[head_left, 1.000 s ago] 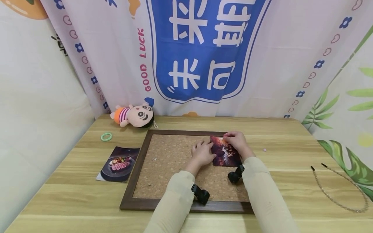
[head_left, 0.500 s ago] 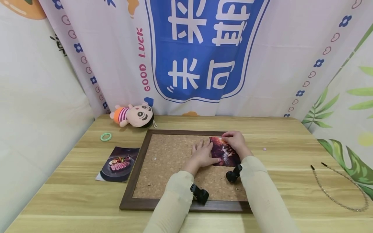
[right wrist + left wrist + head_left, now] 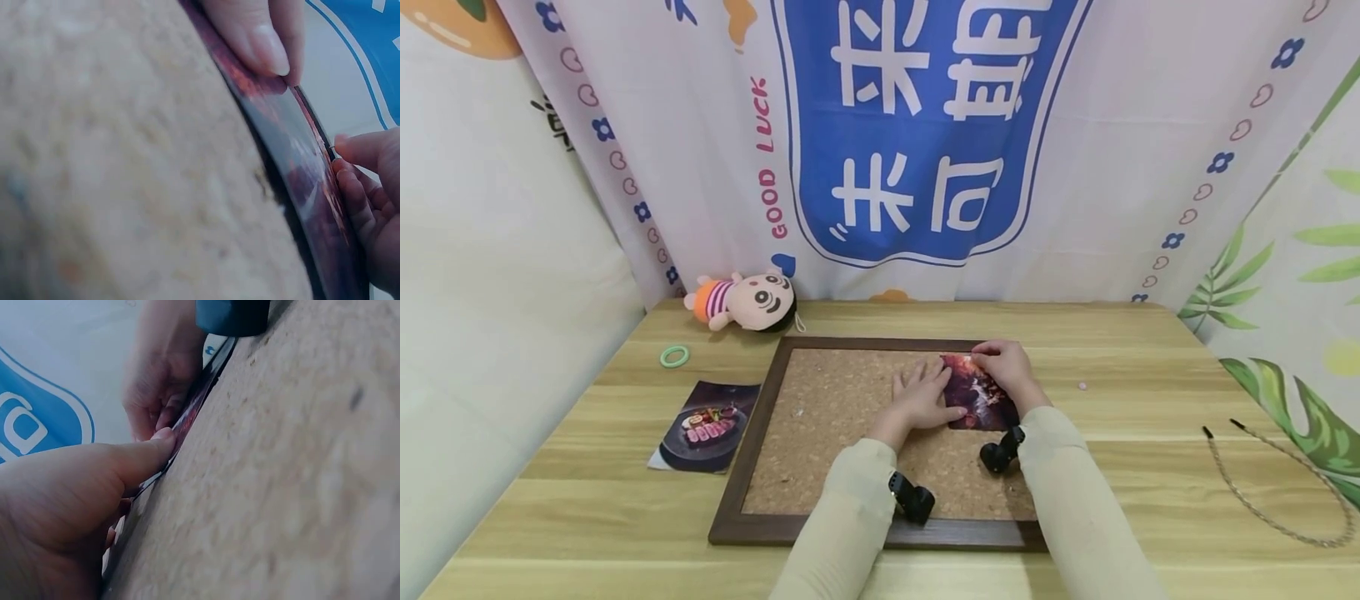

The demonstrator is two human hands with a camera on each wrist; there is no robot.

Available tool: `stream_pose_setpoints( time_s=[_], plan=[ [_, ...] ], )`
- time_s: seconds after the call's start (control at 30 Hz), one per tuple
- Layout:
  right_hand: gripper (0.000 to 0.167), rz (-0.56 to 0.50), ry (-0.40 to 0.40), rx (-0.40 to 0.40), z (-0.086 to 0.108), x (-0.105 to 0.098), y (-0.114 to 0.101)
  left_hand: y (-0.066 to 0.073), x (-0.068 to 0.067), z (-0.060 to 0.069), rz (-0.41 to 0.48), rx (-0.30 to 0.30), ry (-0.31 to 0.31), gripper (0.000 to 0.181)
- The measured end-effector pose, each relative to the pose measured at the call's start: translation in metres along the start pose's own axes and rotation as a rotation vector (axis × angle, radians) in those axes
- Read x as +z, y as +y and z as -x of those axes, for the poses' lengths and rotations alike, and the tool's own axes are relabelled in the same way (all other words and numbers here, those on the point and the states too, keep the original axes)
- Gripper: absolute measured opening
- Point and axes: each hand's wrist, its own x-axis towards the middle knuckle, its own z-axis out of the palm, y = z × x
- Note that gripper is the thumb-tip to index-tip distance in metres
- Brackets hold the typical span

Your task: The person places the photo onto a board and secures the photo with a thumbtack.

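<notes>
A dark red and purple picture (image 3: pixel 977 396) lies at the upper right of the framed cork board (image 3: pixel 827 442). My left hand (image 3: pixel 921 396) rests at its left edge, fingers spread, and its thumb (image 3: pixel 150 453) presses on the picture. At the picture's top edge is my right hand (image 3: pixel 1006 367), thumb and forefinger together. The right wrist view shows this hand (image 3: pixel 375 200) pinching a small pin (image 3: pixel 333 148), of which only a thin bit shows. The pin's head is hidden between the fingertips.
A food photo (image 3: pixel 709 425) lies left of the board. Behind it are a green ring (image 3: pixel 674 357) and a plush doll (image 3: pixel 745 302). A tiny pale pink object (image 3: pixel 1082 386) and a braided cord (image 3: pixel 1277 508) lie to the right. A printed curtain (image 3: pixel 700 167) hangs behind the table.
My left hand has spread its thumb outward onto the picture's lower part. My right hand has shifted slightly left along the top edge. The picture stays in about the same place.
</notes>
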Motion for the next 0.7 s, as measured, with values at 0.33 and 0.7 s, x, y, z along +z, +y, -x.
stream_pose_setpoints(
  time_s=[0.33,0.7],
  plan=[
    [0.019,0.036,-0.017,-0.011,0.0003,-0.001,-0.0035,-0.0021,-0.0018,-0.0027,0.009,0.007,-0.013,0.069],
    [0.018,0.057,-0.015,0.005,-0.0003,0.0011,-0.0015,-0.0016,-0.0012,0.0005,0.001,0.018,-0.007,0.068]
  ],
)
